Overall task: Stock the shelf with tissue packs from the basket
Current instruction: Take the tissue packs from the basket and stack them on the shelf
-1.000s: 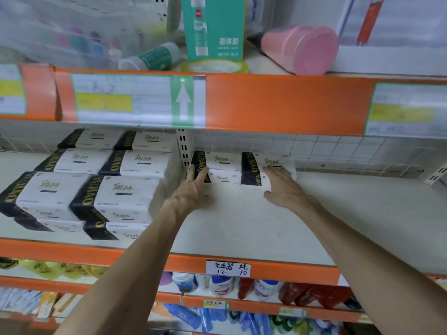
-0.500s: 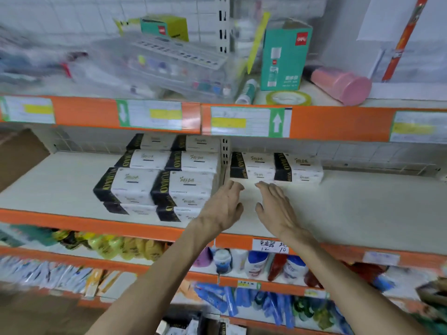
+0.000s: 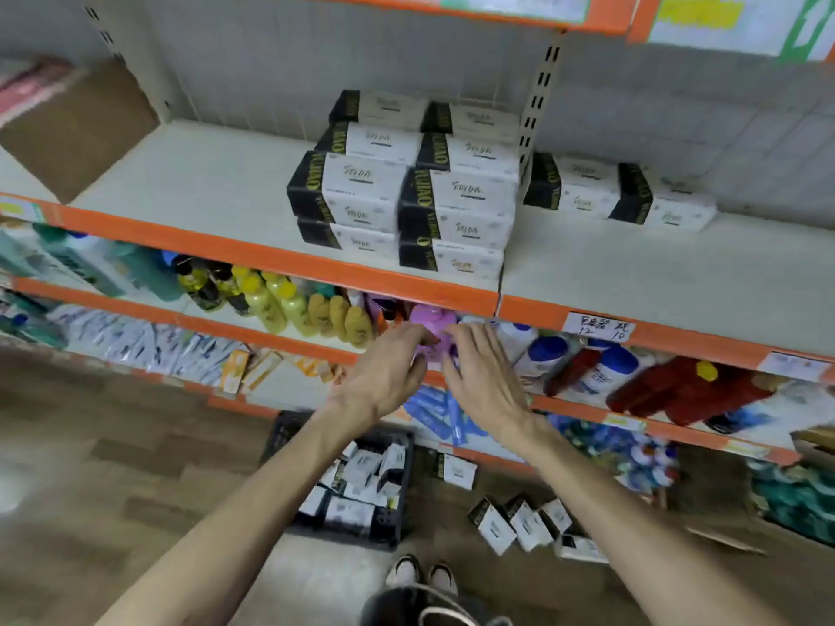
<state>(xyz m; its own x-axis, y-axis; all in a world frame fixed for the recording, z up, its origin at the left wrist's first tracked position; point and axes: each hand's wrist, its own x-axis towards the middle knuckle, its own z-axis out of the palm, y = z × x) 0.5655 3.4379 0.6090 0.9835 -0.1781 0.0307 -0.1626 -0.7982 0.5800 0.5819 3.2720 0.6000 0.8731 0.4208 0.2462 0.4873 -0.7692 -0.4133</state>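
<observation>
White tissue packs with black ends stand stacked on the cream shelf; the main stack is in the middle, and two more packs lie to its right past the upright. My left hand and my right hand hover side by side, both empty with fingers apart, below the shelf's orange front edge. Down on the floor a dark basket holds several tissue packs. More loose packs lie on the floor to its right.
Lower shelves carry yellow bottles, white and blue bottles, red packets and a purple item behind my fingers. A brown cardboard box sits at the shelf's left end. My shoes stand on the wood-pattern floor.
Both hands have drawn back from the two packs on the shelf and dropped below its front edge. My view has tilted down, so the basket and floor now show.
</observation>
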